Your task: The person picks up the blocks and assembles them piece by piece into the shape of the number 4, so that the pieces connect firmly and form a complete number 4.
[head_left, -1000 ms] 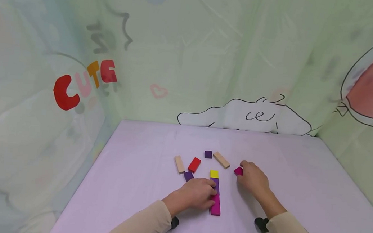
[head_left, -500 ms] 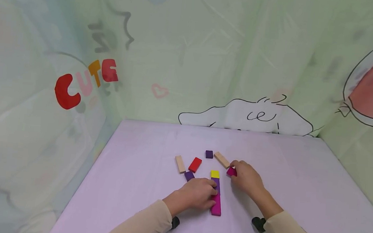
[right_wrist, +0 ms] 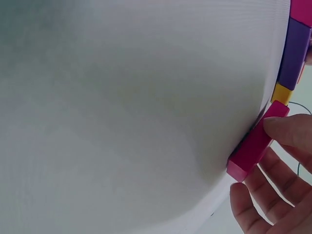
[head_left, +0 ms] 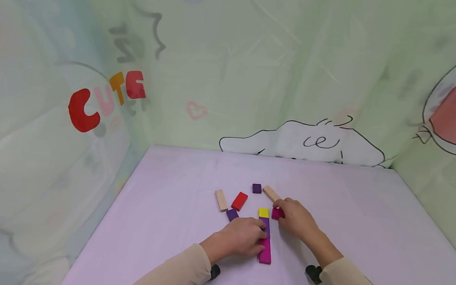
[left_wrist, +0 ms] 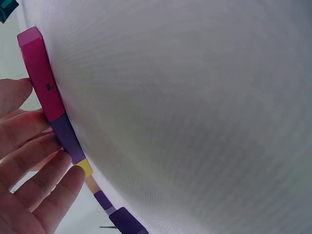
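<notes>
On a lilac desk point(head_left: 167, 209), the person's right hand point(head_left: 296, 218) pinches a small magenta block point(head_left: 277, 213) between thumb and fingers, holding it on the surface just beside the yellow block point(head_left: 263, 212) that caps a flat row. The left hand point(head_left: 241, 238), fingers loosely straight, rests against the row's purple block point(head_left: 266, 227) and long magenta block point(head_left: 265, 252). Farther back lie two pale wooden blocks point(head_left: 221, 200), a red block point(head_left: 239, 200) and two dark purple blocks point(head_left: 257, 188). A cartoon-printed cloth point(head_left: 233, 72) hangs behind.
</notes>
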Demonstrator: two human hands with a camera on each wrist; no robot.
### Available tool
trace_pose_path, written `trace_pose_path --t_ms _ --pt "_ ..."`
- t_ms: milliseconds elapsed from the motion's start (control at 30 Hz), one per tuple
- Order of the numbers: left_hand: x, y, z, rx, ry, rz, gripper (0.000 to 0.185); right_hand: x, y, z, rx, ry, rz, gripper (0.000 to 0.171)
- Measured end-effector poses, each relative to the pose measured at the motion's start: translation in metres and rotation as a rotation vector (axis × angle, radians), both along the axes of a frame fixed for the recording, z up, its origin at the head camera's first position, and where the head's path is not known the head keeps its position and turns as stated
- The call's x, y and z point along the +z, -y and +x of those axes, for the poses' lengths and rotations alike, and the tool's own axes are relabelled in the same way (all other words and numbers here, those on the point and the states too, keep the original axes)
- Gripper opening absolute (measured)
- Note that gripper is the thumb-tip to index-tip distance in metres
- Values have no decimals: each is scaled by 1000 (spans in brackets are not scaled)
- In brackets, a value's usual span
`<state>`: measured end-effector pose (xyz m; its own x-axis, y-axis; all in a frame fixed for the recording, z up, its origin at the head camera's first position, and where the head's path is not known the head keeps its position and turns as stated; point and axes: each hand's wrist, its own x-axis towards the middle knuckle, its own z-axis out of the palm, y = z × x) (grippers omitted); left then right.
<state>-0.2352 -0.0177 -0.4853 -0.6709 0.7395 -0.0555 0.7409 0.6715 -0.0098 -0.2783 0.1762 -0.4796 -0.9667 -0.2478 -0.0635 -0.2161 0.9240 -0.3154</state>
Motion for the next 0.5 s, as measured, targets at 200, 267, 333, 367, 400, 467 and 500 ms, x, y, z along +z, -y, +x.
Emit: trace_pose_path --t_ms 200,267,333,367,400,467,500 --pt "1 0 -1 -18 -15 -10 31 1 2 0 27 -1 -5 33" --pt "2 0 -1 -20 -18 -10 31 1 2 -1 36 -2 -6 32" --pt "3 0 -1 -21 -17 -8 30 1 3 -1 42 -1 -5 32" --pt "3 1 0 -22 -15 -8 30 1 3 -1 45 0 -7 32" --pt "4 1 0 -22 -14 -7 30 1 3 -1 48 2 -7 31" --pt "4 1 0 -23 -13 -7 29 1 4 -1 53 4 -12 31" --pt "4 1 0 -23 -22 -12 30 0 4 -1 55 4 -13 31"
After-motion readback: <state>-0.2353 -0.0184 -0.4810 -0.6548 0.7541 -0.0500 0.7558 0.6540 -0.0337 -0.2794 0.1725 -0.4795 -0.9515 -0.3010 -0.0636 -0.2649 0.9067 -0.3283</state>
